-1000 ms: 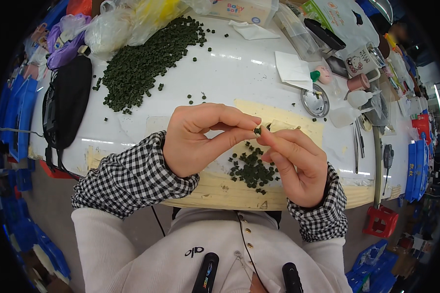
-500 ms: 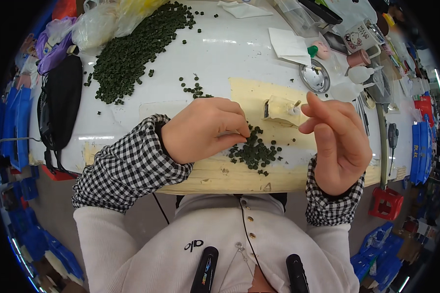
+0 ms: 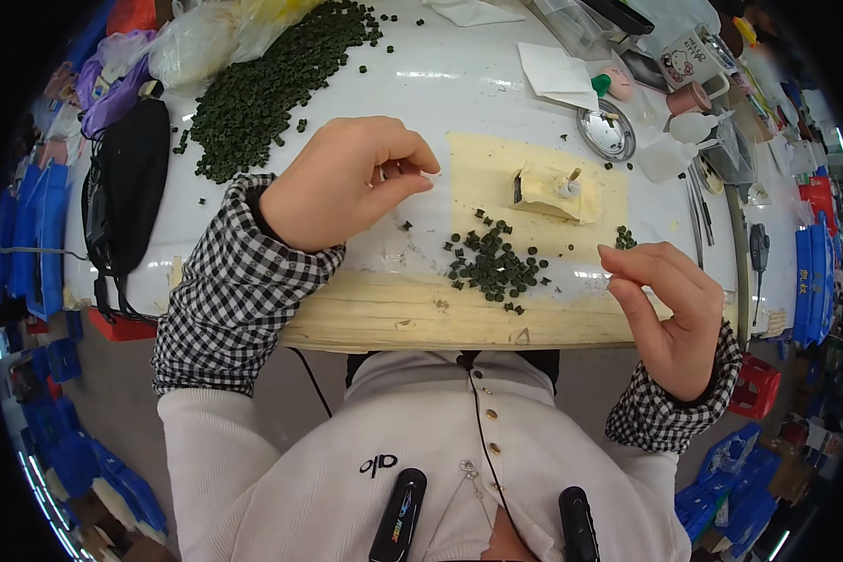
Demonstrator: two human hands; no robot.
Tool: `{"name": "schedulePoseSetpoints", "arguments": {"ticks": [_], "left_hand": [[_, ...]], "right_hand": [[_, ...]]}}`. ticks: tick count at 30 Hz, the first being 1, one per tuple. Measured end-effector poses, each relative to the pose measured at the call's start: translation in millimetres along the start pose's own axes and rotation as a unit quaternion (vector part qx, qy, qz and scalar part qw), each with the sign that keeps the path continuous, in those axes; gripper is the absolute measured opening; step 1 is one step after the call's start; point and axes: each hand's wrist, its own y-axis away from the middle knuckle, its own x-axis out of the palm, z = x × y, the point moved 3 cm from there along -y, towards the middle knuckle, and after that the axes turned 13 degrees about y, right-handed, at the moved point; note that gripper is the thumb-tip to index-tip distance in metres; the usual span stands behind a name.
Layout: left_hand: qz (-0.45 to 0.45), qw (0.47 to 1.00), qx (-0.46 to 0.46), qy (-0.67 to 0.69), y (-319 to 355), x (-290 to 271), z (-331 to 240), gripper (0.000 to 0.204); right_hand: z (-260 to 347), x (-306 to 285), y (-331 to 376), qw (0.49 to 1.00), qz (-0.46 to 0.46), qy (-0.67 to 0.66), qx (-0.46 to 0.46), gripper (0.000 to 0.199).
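Note:
My left hand (image 3: 347, 183) hovers over the white table (image 3: 459, 94), its thumb and forefinger pinched together; I cannot make out anything between them. My right hand (image 3: 670, 304) is at the table's front right edge, fingertips also pinched, next to a few dark green pieces (image 3: 625, 238). Between the hands lies a small pile of dark green pellets (image 3: 496, 267). Beyond it a small cream block with a white peg (image 3: 545, 187) stands on a pale yellow mat (image 3: 482, 164). A wooden board (image 3: 393, 318) runs along the near edge.
A large heap of green pellets (image 3: 262, 80) spreads at the back left, beside plastic bags (image 3: 192, 42) and a black pouch (image 3: 126, 192). At the back right are a round metal lid (image 3: 607, 131), paper sheets (image 3: 557, 70), a mug (image 3: 688, 58) and tools (image 3: 698, 211).
The hands, joined over the small pile a second ago, have drawn apart: the left went up and left, the right swung down to the front right edge.

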Motion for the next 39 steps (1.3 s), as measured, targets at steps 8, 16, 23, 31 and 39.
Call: {"name": "schedulePoseSetpoints", "arguments": {"ticks": [8, 16, 23, 31, 39], "left_hand": [[0.008, 1.000, -0.020, 0.021, 31.0, 20.3, 6.0, 0.014], [0.016, 1.000, -0.026, 0.004, 36.2, 35.5, -0.5, 0.011], [0.011, 0.991, -0.045, 0.124, 41.0, 34.7, -9.2, 0.017], [-0.115, 0.988, -0.095, 0.034, 41.0, -9.7, 17.6, 0.011], [-0.055, 0.996, -0.014, -0.062, 12.4, 14.7, 9.0, 0.007]], "right_hand": [[-23.2, -3.6, 13.6, 0.996, -0.035, 0.005, 0.084, 0.012], [-67.6, 6.0, 32.9, 0.984, -0.029, 0.068, 0.160, 0.010], [-77.8, 26.4, 16.1, 0.981, -0.047, 0.143, 0.124, 0.008], [-76.9, 35.3, 3.2, 0.975, -0.018, 0.217, 0.050, 0.010], [-62.1, 15.4, 2.1, 0.989, -0.097, 0.051, 0.098, 0.010]]}}
